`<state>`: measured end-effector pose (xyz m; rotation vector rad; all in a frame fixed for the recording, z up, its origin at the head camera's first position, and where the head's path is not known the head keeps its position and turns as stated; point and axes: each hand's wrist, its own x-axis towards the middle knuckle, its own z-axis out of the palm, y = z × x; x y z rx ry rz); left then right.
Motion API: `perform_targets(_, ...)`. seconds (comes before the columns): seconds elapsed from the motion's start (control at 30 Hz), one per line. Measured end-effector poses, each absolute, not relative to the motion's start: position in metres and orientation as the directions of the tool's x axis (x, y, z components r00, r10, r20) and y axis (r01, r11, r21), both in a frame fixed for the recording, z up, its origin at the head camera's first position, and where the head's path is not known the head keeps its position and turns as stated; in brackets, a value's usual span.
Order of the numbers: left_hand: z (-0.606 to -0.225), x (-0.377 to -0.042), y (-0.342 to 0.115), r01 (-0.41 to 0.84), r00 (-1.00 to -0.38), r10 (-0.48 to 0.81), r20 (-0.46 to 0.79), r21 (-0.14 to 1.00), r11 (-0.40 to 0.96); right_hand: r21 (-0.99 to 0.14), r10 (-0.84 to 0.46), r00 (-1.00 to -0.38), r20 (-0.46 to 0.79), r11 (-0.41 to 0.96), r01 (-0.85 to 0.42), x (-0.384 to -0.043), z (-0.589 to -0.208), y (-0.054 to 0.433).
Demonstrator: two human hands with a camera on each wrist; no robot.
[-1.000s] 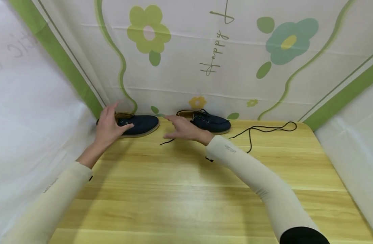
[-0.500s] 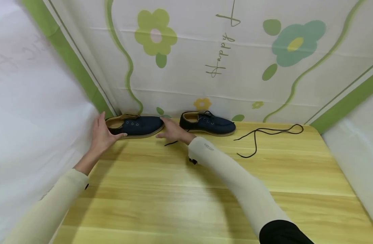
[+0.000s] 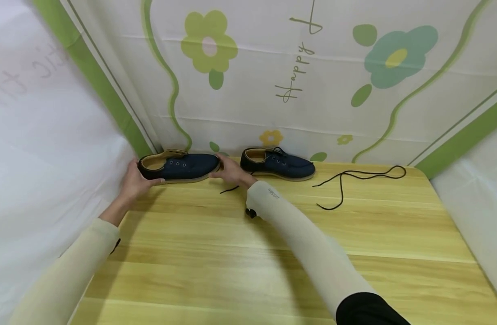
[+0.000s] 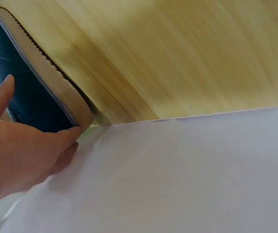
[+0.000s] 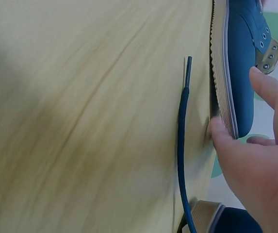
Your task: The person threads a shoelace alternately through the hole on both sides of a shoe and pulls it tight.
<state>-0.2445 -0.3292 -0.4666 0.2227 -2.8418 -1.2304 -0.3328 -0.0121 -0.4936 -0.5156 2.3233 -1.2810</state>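
Observation:
A navy lace-up shoe with a tan sole and bare eyelets sits at the back left, its toe pointing right. My left hand grips its heel, thumb along the near side. At the toe end, my right hand holds the same shoe. In the right wrist view, fingertips lie at the sole edge near the toe cap. The heel sits against my fingers in the left wrist view. To the right stands the matching shoe, with a black lace in it.
A loose black shoelace lies on the wooden table at the right. One lace end trails beside the matching shoe. White printed fabric rises behind the shoes, and another fabric side borders the left.
Both hands have moved onto the left shoe: my left hand from above its opening to the heel, my right hand leftward from near the matching shoe to the toe. The view has shifted slightly.

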Motion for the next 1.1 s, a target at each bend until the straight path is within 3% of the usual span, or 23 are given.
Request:
perform_targets(0.2,-0.466,-0.251,-0.332,-0.151,-0.987,-0.136,-0.083,0.763,0.628,-0.882,-0.497,-0.85,-0.177,0.463,-0.087,-0.333,-0.494,-0.013)
perform_targets(0.4,-0.468,-0.253,-0.332,-0.073,-0.996,-0.087,-0.025,0.78,0.622,-0.868,-0.472,-0.869,-0.15,0.484,-0.113,-0.33,-0.497,-0.016)
perform_targets(0.67,-0.47,-0.25,-0.333,-0.151,-0.988,-0.13,-0.084,0.7,0.697,-0.837,-0.439,-0.891,-0.119,0.527,-0.148,-0.328,-0.498,-0.017)
perform_targets(1.1,-0.468,-0.237,-0.325,-0.07,-0.996,-0.085,-0.016,0.723,0.688,-0.79,-0.455,-0.882,-0.12,0.582,-0.192,-0.319,-0.486,-0.002)
